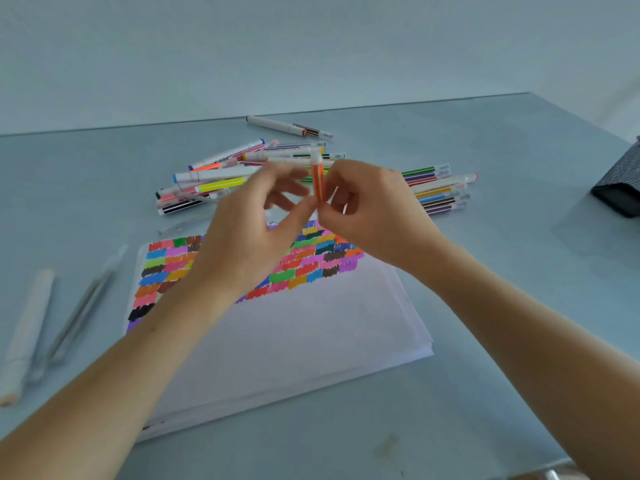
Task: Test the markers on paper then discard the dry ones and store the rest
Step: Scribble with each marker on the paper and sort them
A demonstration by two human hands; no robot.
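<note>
Above the swatch-filled paper [294,327], both hands pinch an upright orange marker [318,183]: left hand [249,233] low, right hand [367,209] beside it. Probably capping or uncapping; pull straight along its axis. Marker pile [214,174] lies beyond on the tabletop [502,271].

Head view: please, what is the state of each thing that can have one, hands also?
Orange striped marker: upright, held above the paper by both hands.
Left hand: pinches the marker's lower end.
Right hand: grips the marker.
White paper stack: flat, far part filled with colour swatches.
Pile of coloured markers: lying loose behind the paper.
White pens at left: lying apart on the table.
Dark grey case: at right edge; open or closed unclear.
</note>
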